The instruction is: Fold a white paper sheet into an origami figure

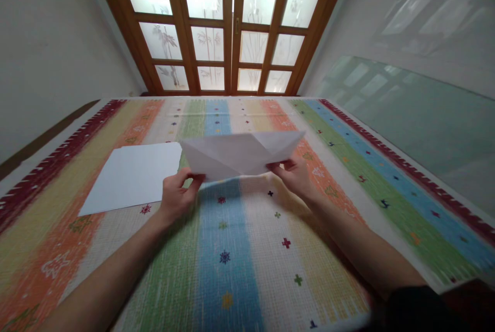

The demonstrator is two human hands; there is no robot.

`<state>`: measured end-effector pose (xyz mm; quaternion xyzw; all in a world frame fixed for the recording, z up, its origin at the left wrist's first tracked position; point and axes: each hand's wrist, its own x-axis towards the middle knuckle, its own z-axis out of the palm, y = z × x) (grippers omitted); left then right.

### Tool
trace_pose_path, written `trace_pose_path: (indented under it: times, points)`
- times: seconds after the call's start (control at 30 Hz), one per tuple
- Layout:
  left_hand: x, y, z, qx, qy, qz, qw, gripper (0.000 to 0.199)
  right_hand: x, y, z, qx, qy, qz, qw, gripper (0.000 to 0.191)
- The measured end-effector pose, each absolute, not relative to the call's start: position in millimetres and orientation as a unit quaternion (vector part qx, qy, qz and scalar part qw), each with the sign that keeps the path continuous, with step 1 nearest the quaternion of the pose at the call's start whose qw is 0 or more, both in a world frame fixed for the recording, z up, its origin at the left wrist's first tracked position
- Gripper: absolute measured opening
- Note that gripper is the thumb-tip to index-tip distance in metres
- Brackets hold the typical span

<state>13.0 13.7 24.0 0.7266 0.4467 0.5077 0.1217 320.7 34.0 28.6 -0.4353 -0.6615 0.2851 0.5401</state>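
A folded white paper [235, 151] with visible crease lines is held up above the middle of the table. My left hand [181, 191] pinches its lower left edge between thumb and fingers. At the lower right edge, my right hand [292, 172] grips the same paper in a pinch. The paper's pointed corners reach out past both hands, and its lower edge is lifted off the cloth. Left of it, flat white sheets [131, 175] lie on the cloth, their right edge close to my left hand.
A striped tablecloth [228, 218] with small printed figures covers the table. Wooden doors [231, 28] with frosted panes stand beyond the far edge. A pale glass panel [417, 120] is along the right wall, and a dark object [469, 301] shows at the lower right.
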Motion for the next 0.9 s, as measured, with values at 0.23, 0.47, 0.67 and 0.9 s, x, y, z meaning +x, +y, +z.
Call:
trace_pose_path:
  times: [0.23,0.47,0.67,0.9]
  points:
    - [25.5,13.5,29.4,0.543,0.495,0.563,0.378,0.030,315.7,31.5,42.7,-0.443,-0.574,0.447,0.524,0.027]
    - [23.7,21.6,21.8,0.458,0.464,0.533,0.539,0.032,320.3,42.7,27.8,-0.467,-0.487,0.558,0.483,0.024]
    - [19.6,27.5,18.2,0.436,0.476,0.487,0.588,0.025,320.4,45.2,11.8,-0.472,-0.434,0.637,0.428,0.003]
    - [23.6,22.3,18.6,0.478,0.503,0.460,0.553,0.065,318.3,43.7,8.8,-0.447,-0.451,0.647,0.423,0.012]
